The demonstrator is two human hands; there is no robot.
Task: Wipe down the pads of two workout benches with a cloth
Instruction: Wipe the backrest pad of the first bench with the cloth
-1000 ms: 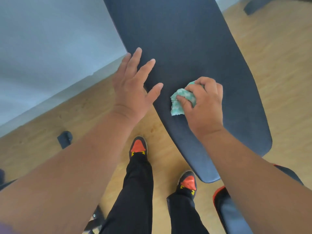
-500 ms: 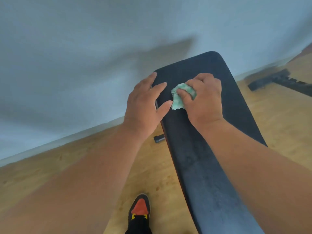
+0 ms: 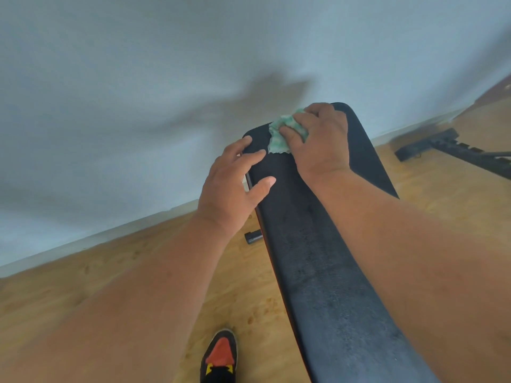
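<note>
Seeing pale grey-blue wall across upper frame, soft blurred shadow cast on it. White baseboard runs diagonally along wall foot. Light wood-grain floor below, faint marks in places. Black metal frame piece lies on floor at far right. Small black cylindrical foot on floor near baseboard. Lighting even, diffuse.
</note>
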